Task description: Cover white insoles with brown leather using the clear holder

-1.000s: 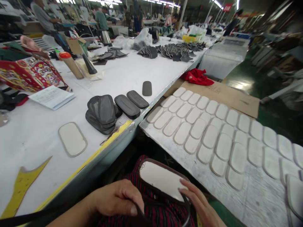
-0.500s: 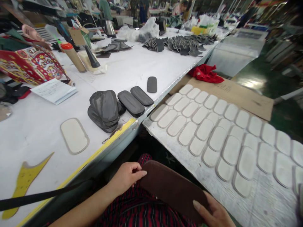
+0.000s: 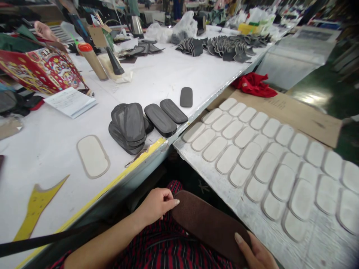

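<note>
A long, dark brown leather piece [image 3: 209, 224] with rounded ends lies across my lap, held between both hands. My left hand [image 3: 159, 205] pinches its upper left end between thumb and fingers. At the lower right end my right hand [image 3: 254, 248] grips it, thumb on top and the other fingers underneath, partly hidden. On the white table to the left rests a single pale oval pad [image 3: 93, 156] with a grey rim. Behind it is a pile of dark grey oval pieces [image 3: 131, 125], with more of them [image 3: 161, 119] beside it near the table edge.
Many pale oval pads [image 3: 230, 158] lie in overlapping rows on a board [image 3: 316, 250] at right. A red cloth [image 3: 254, 84] sits behind them on cardboard [image 3: 303, 116]. A yellow template [image 3: 39, 207], a paper pad [image 3: 70, 101] and a bottle [image 3: 92, 61] stand or lie on the table.
The view has shifted slightly, so the surroundings appear moved a little to the right and up. Both hands keep their hold on the brown leather piece.
</note>
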The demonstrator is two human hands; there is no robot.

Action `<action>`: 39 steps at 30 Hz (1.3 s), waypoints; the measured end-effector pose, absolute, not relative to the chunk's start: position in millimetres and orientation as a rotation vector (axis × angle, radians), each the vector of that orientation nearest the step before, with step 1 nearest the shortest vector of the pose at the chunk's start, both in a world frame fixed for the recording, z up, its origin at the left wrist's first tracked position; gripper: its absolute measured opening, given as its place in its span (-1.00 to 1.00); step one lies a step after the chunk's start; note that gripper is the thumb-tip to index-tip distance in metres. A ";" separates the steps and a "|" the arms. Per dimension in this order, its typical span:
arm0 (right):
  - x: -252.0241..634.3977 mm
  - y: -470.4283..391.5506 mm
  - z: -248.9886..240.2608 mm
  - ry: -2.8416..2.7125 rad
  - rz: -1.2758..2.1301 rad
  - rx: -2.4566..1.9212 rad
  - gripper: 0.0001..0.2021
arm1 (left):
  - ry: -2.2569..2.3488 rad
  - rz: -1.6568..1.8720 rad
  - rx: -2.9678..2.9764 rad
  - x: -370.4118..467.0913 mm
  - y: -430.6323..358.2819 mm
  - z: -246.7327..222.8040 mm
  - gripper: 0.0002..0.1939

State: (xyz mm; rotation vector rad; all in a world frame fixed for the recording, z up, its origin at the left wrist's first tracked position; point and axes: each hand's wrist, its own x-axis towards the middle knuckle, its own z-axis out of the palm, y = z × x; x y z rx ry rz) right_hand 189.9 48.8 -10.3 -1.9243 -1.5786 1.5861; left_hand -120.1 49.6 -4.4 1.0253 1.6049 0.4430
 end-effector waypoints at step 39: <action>190.2 43.0 10.3 -1.324 1.731 -2.027 -0.69 | 1.668 0.305 0.962 -116.6 50.9 -10.0 -0.59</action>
